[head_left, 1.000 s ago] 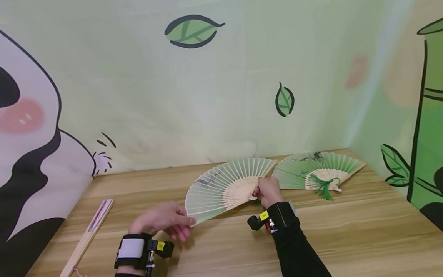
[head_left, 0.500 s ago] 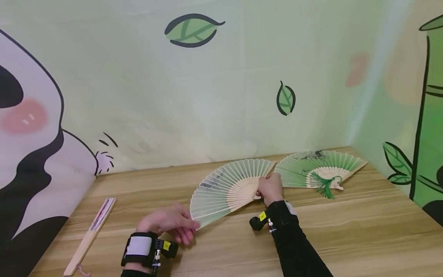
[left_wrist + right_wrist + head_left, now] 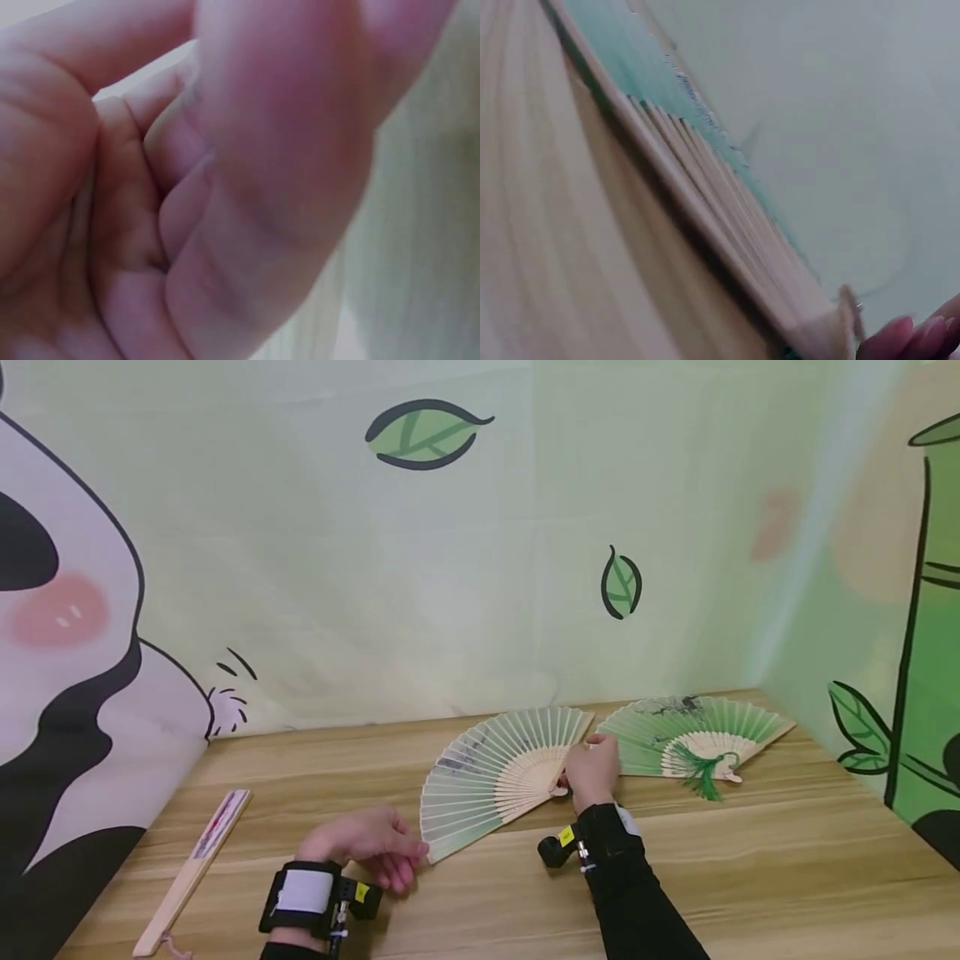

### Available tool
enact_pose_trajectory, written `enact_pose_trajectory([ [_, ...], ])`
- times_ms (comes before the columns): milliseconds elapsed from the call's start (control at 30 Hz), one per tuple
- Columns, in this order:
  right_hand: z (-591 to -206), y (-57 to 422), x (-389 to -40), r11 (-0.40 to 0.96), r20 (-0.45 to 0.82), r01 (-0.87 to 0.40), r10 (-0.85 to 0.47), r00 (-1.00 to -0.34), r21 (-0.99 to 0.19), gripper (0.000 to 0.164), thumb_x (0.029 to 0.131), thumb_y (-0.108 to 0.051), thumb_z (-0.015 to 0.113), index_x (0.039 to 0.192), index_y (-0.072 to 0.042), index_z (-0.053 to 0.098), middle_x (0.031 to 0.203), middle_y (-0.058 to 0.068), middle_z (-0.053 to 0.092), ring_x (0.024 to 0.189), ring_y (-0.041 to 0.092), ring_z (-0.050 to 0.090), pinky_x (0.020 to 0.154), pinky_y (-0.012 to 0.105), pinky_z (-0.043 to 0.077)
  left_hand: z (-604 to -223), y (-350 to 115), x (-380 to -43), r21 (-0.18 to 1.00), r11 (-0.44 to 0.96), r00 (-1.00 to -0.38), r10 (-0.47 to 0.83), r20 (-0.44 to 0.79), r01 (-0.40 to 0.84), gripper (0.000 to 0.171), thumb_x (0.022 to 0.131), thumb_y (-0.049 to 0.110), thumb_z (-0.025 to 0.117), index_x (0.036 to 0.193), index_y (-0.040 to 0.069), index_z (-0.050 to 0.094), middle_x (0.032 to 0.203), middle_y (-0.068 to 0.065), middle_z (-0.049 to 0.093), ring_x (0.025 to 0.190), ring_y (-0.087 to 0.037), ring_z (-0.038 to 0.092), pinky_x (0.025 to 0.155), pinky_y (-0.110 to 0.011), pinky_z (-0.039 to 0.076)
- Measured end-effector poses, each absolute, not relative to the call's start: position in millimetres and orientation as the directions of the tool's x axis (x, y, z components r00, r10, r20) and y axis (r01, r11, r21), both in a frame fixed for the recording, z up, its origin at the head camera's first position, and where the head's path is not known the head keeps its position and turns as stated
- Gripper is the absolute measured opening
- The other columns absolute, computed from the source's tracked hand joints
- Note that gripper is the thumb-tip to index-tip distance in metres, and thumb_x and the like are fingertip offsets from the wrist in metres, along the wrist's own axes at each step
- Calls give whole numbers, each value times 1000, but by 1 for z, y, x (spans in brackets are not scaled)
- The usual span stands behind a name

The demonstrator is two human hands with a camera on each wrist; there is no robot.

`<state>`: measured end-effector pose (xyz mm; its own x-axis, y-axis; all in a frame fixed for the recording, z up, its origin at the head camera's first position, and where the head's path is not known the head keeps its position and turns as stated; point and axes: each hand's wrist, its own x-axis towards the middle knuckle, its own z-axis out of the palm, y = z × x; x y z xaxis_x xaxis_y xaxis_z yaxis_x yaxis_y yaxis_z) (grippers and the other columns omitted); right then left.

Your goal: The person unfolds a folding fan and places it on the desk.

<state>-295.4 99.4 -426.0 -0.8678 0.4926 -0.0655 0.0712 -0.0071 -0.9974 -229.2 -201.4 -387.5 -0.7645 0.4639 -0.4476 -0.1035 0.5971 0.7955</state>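
Note:
A pale green folding fan [image 3: 480, 768] lies spread on the wooden table in the head view, its bare wooden ribs meeting at the lower right. My left hand [image 3: 371, 845] pinches the fan's lower left corner; its curled fingers [image 3: 285, 150] fill the left wrist view and hide the contact. My right hand [image 3: 592, 768] holds the right outer stick near the pivot. In the right wrist view, fingertips [image 3: 907, 337] show beside the fan's wooden ribs [image 3: 727, 217]. Further right, a greener spread fan [image 3: 712, 727] with a green tassel [image 3: 702, 772] lies close to the right hand.
A folded fan [image 3: 193, 868] with a pinkish cord lies at the table's left. The wooden table [image 3: 750, 860] meets a pale green printed backdrop [image 3: 315, 568] behind and at the right. A panda is drawn on the backdrop's left side.
The spread fan and the left hand have shifted slightly right and lower in view. My right hand has moved slightly rightward on the fan's stick, showing more of the ribs.

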Motion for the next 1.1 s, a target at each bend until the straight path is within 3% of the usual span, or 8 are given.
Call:
enact_pose_trajectory([
  [233,-410,101,-293,99,25,32,528,-849,-995,14,102,-6,46,110,-2,56,73,3,45,56,13,41,55,29,36,-376,-203,-229,802,593,-821,426,-380,-63,24,103,15,65,89,-5,70,74,-8,72,63,-15,68,61,-30,59],
  [333,-400,101,-289,124,69,-6,513,-855,-992,14,103,-8,47,109,-2,58,70,1,42,56,14,39,56,30,35,-372,-204,-231,812,583,-857,399,-325,-37,22,103,14,64,99,-6,70,82,-10,72,72,-19,70,68,-36,61],
  [600,-372,95,-275,78,86,-61,379,-921,-995,21,106,-9,46,119,2,57,101,11,52,82,22,53,69,32,42,-370,-228,-229,811,584,-925,290,-245,-32,47,100,13,68,134,-15,54,110,-20,70,88,-27,70,77,-42,62],
  [900,-350,92,-266,76,119,-102,273,-954,-992,18,107,-10,49,120,0,58,113,16,57,93,22,58,78,32,50,-371,-285,-223,740,668,-971,120,-209,-77,54,100,16,68,135,-20,48,124,-35,61,100,-35,67,77,-45,61],
  [1100,-343,85,-263,93,148,-131,207,-967,-987,18,107,-7,49,118,2,59,116,17,57,101,29,58,83,36,50,-375,-328,-214,558,828,-992,9,-126,-63,54,98,20,69,130,-21,52,123,-41,58,99,-40,66,78,-49,58],
])
